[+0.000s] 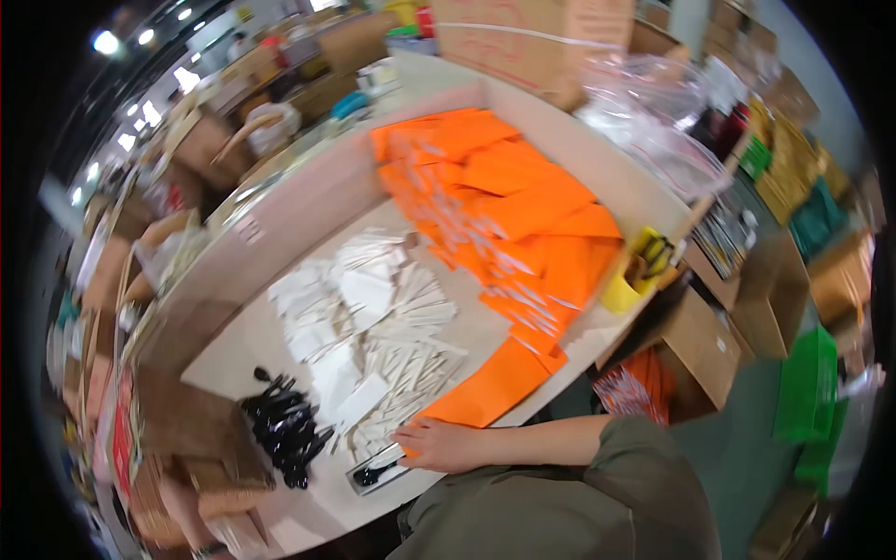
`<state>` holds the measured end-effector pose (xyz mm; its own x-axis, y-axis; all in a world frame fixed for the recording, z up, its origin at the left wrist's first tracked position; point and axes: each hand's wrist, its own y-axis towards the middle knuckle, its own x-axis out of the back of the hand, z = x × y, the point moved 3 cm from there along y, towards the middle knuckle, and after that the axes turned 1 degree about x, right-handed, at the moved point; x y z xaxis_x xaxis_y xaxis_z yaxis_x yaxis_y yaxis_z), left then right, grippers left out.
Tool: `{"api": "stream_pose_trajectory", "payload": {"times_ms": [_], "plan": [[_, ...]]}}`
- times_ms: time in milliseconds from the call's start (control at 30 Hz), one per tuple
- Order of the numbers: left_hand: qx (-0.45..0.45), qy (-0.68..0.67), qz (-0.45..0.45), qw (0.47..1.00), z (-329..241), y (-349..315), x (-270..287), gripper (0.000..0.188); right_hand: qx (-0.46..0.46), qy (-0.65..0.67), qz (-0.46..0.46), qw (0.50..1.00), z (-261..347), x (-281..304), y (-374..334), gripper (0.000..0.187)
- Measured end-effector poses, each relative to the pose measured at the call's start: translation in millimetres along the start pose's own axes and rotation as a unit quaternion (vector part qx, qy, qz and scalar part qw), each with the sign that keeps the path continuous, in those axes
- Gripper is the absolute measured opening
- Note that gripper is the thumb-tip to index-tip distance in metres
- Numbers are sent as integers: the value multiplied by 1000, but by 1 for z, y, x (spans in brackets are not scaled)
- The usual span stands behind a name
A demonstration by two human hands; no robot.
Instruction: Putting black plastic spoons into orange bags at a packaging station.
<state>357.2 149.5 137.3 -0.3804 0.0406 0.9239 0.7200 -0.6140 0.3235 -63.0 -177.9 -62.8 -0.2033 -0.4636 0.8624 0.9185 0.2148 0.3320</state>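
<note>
My right hand (439,444) reaches in from the right onto the table's near edge, its fingers closed on the near end of an orange paper sleeve (490,381). Just below the fingertips lies a clear packet with a black plastic spoon (376,472) in it. A heap of black plastic spoons (285,425) lies to the left. Behind the hand, white wrapped sticks and napkin packets (373,327) are spread over the table. A big pile of orange paper sleeves (504,205) covers the far right of the table. My left hand is out of view.
The pale table (280,233) has a raised wall along its far side. A yellow cup (623,291) sits at its right edge. Cardboard boxes (705,345), clear plastic bags (653,112) and green bags (807,392) stand around. The picture is tilted and blurred.
</note>
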Motion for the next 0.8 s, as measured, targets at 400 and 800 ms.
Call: {"api": "stream_pose_trajectory", "payload": {"times_ms": [400, 800], "plan": [[196, -51, -191, 960, 18, -54, 30, 24, -1, 60, 51, 997, -8, 17, 10, 42], [205, -586, 259, 740, -208, -191, -40, 10, -9, 46, 73, 996, -6, 33, 14, 38]]}}
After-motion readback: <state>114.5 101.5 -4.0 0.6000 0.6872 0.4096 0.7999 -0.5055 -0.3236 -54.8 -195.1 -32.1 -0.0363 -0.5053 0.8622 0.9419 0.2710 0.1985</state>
